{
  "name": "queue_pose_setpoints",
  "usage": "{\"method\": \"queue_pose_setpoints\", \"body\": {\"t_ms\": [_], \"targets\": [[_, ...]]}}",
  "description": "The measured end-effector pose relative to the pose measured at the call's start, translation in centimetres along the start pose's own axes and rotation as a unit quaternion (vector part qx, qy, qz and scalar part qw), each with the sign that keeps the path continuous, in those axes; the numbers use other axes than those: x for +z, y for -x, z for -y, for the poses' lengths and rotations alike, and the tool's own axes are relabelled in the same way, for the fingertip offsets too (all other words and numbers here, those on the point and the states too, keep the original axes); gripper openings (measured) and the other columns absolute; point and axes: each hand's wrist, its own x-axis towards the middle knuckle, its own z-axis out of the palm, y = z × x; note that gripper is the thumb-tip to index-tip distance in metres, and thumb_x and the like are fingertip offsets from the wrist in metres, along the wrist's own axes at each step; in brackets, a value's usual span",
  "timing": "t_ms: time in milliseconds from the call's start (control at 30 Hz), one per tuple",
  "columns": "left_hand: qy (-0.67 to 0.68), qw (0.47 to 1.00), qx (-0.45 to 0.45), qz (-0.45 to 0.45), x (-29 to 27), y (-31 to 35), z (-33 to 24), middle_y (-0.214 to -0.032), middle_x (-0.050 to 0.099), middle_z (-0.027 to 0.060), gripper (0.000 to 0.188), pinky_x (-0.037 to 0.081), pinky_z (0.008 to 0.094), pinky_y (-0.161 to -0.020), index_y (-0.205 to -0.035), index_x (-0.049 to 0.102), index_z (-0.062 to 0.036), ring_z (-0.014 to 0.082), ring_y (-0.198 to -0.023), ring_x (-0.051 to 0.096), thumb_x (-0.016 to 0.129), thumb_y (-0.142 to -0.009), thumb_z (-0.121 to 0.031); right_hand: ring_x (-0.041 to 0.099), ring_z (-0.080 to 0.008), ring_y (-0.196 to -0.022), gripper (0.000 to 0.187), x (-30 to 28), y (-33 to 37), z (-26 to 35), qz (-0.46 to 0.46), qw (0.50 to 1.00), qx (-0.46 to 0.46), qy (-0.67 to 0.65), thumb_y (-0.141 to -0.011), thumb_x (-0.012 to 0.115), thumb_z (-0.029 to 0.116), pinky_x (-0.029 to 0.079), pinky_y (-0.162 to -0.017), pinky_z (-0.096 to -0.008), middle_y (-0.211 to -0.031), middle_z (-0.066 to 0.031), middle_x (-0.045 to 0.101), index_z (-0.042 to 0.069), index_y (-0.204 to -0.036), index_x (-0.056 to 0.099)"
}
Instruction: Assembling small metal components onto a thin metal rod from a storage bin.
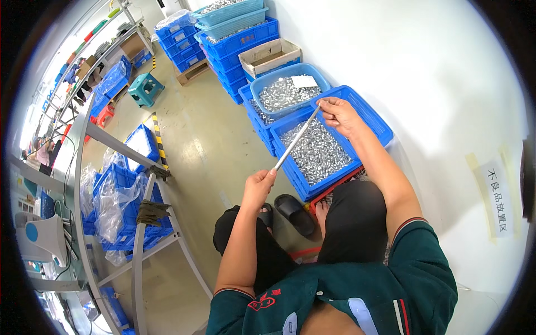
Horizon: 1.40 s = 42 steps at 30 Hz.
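A thin, straight, silvery rod [297, 138] slants between my two hands, over a blue crate [306, 191] of small shiny metal parts [316, 149]. My left hand [258, 187] is closed around its lower end, left of the crate and above my knees. At the upper end, the thumb and fingers of my right hand [340, 116] pinch the tip, close to a blue mesh basket [373, 116] at the crate's far right. Whether the rod is one piece or small parts in a row, I cannot tell.
Beyond the crate stands a light-blue basin [259, 84] of metal parts with a white card [304, 81] on top. Stacked blue crates [223, 61] line the wall. A metal-framed bench [139, 245] is at left, with plastic-covered crates [120, 201] under it. A green stool [145, 89] stands farther off.
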Motion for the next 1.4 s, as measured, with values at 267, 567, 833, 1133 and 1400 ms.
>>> {"method": "queue_pose_setpoints", "body": {"t_ms": [267,567,833,1133,1400], "targets": [[0.009,1.0,0.014,-0.008,0.3,-0.5,0.8,-0.051,0.034,-0.0076,0.035,0.019,0.0204,-0.038,-0.061,0.046,-0.0091,0.0019,-0.043,0.027,0.053,-0.087,-0.032,0.031,-0.002,-0.044,0.017,0.9,-0.3,-0.6,-0.058,0.997,-0.027,0.039,-0.082,0.062,0.015,0.02,-0.035,-0.0177,-0.061,0.0043,0.041,0.002,-0.086,0.052],[0.009,0.999,-0.017,-0.035,0.5,-0.5,0.0,-0.051,0.034,-0.0076,0.035,0.019,0.0212,-0.039,-0.061,0.046,-0.0088,0.0027,-0.043,0.027,0.053,-0.087,-0.031,0.031,-0.0022,-0.045,0.02,1.4,0.4,-0.5,0.031,0.99,0.125,0.062,-0.083,0.059,0.016,0.02,-0.035,-0.0166,-0.065,0.0014,0.044,0.0,-0.094,0.055],[-0.005,1.0,-0.006,-0.027,-0.1,-0.6,0.6,-0.051,0.034,-0.0076,0.035,0.02,0.0209,-0.039,-0.061,0.046,-0.0087,0.0024,-0.043,0.027,0.053,-0.087,-0.032,0.038,-0.0059,-0.051,0.021,-0.8,-0.4,-0.8,-0.008,0.988,0.115,-0.1,-0.087,0.053,0.016,0.027,-0.036,-0.017,-0.074,-0.0052,0.047,-0.003,-0.096,0.052],[-0.033,0.999,0.008,-0.005,-0.3,-0.2,0.4,-0.052,0.036,-0.0067,0.034,0.022,0.021,-0.041,-0.061,0.047,-0.0079,0.0028,-0.045,0.029,0.054,-0.086,-0.031,0.037,-0.0051,-0.048,0.026,-0.6,0.0,-0.4,-0.067,0.975,0.094,-0.188,-0.082,0.062,0.025,0.027,-0.033,-0.0157,-0.066,-0.0014,0.044,0.001,-0.086,0.053],[-0.026,1.0,-0.011,0.002,-0.5,-0.2,0.5,-0.055,0.037,-0.0063,0.034,0.023,0.0217,-0.043,-0.063,0.048,-0.0074,0.0035,-0.048,0.03,0.054,-0.086,-0.031,0.037,-0.0042,-0.049,0.018,-0.9,-0.1,-0.2,0.008,0.993,0.067,-0.1,-0.081,0.063,0.016,0.025,-0.036,-0.0158,-0.066,0.0002,0.045,0.002,-0.089,0.054]]}}
